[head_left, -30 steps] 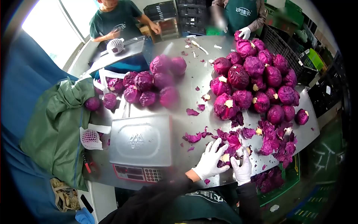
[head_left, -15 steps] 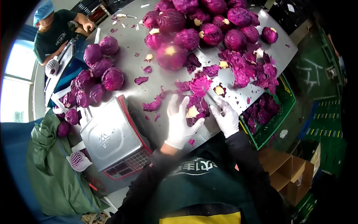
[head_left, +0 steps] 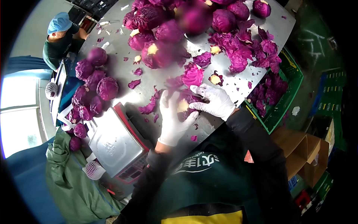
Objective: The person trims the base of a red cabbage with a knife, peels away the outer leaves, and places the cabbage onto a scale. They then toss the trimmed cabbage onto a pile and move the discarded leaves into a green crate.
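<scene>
A red cabbage [head_left: 183,105] with a pale cut stem end lies on the metal table between my hands. My left hand [head_left: 172,120], in a white glove, cups its left side with the fingers spread round it. From the right, my gloved right hand [head_left: 213,100] pinches at the cabbage's outer leaves, thumb below and fingers above. The fingertips partly cover the leaves there. Just beyond lie a loose purple leaf [head_left: 193,74] and a cut stem piece [head_left: 215,78].
More red cabbages [head_left: 149,16] are heaped at the far side, with others [head_left: 107,88] at the left. Loose leaves [head_left: 238,56] lie near a green crate [head_left: 274,127] of leaves. A scale [head_left: 115,140] stands at my left. A person in a blue cap [head_left: 59,23] is beyond.
My right hand has moved left onto the cabbage, and its fingers have closed in. My left hand stays round the cabbage. The view has shifted slightly.
</scene>
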